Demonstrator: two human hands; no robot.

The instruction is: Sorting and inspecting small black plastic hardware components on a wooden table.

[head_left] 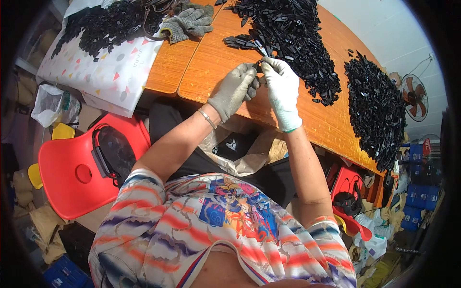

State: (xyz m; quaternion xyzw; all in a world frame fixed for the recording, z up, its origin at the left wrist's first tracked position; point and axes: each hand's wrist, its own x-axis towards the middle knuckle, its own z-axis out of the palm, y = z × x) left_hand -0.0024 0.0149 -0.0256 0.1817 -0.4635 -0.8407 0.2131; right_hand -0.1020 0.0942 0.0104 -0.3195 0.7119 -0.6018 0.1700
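Observation:
My left hand [229, 93], in a grey glove, is closed with its fingers curled around small black plastic pieces. One black piece [259, 68] shows between the fingertips of both hands. My right hand [283, 91], in a white glove, pinches at that same piece from the other side. Just beyond the right fingertips is a narrow, pale, shiny strip [260, 48]; whether the hand touches it I cannot tell. Both hands are over the front edge of the wooden table [201, 72]. A large heap of black plastic pieces [293, 38] lies right behind them.
A second black heap [374, 105] covers the table's right side. More pieces [105, 29] lie on a patterned white cloth [120, 62], near grey gloves [189, 21]. An open sack [245, 163] hangs below the hands. A red chair [62, 163] stands left, a fan [415, 97] right.

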